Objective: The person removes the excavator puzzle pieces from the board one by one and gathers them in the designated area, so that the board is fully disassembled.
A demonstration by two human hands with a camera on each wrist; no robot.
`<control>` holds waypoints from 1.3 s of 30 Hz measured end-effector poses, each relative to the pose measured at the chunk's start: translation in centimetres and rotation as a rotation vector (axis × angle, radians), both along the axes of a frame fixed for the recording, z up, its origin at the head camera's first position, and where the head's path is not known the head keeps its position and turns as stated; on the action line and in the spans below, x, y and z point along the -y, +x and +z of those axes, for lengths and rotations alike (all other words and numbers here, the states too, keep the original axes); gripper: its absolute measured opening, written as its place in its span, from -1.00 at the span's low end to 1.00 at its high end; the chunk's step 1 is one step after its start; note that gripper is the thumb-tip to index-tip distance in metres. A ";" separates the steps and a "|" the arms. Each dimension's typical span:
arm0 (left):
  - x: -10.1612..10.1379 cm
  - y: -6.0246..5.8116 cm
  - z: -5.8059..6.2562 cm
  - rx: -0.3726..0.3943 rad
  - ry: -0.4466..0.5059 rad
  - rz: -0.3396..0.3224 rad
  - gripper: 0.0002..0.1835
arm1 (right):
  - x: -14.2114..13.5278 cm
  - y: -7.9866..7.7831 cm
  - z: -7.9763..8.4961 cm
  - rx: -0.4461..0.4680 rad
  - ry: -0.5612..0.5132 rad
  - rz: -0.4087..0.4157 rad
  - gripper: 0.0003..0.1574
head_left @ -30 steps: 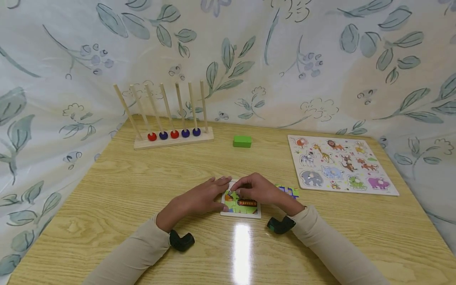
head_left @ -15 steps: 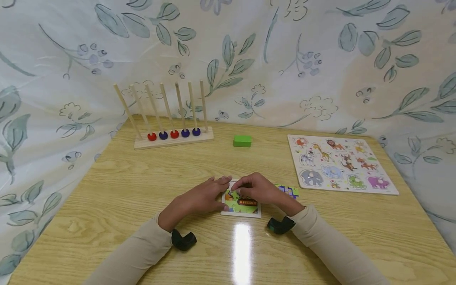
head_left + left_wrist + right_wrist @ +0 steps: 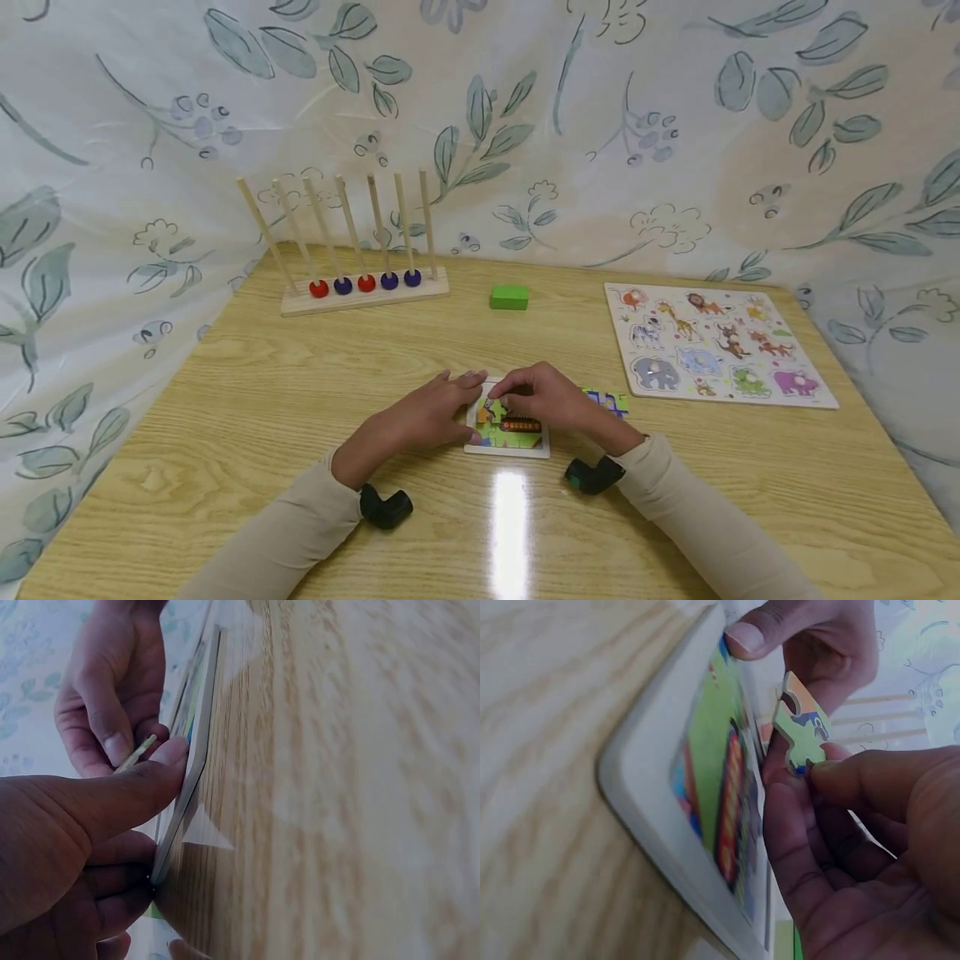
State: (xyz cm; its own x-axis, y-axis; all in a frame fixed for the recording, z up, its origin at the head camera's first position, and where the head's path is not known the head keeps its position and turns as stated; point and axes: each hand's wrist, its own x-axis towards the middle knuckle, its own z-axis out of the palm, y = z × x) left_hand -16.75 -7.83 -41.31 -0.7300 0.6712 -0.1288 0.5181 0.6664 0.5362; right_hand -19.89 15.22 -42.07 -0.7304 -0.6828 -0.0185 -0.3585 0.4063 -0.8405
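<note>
A small jigsaw tray (image 3: 507, 452) with a pale rim lies on the table, its picture green with a red-and-orange tracked shape. My left hand (image 3: 429, 418) holds the tray's left side, thumb on the rim near the front corner and fingers at the far corner. Above the tray's left part, my right hand (image 3: 546, 398) pinches a jigsaw piece (image 3: 801, 727) between thumb and fingers. The piece is green, orange and blue, and stands tilted, raised off the picture in the right wrist view. The right hand hides part of the tray.
Blue-and-green jigsaw pieces (image 3: 611, 402) lie just right of the tray, partly behind the right wrist. Farther back are a green block (image 3: 509, 297), a wooden peg stand (image 3: 367, 297) with red and blue beads, and an animal puzzle board (image 3: 720, 346).
The jigsaw piece in my right hand has turned slightly, showing more orange over the tray's left part. Both hands stay almost in place.
</note>
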 end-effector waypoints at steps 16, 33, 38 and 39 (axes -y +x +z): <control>0.0 -0.1 -0.3 -0.042 -0.017 -0.014 -0.16 | -1.8 -0.2 0.9 0.006 0.022 -0.057 -0.74; 0.3 0.7 0.8 -0.157 -0.156 -0.036 -0.20 | -5.7 -0.3 1.4 -0.003 0.099 -0.025 -0.79; 0.2 0.9 1.0 -0.136 -0.142 -0.055 -0.21 | -6.6 -0.3 1.5 0.002 0.124 -0.017 -0.80; 0.2 0.9 1.0 -0.127 -0.136 -0.064 -0.21 | -6.8 -0.3 1.5 0.005 0.126 -0.014 -0.80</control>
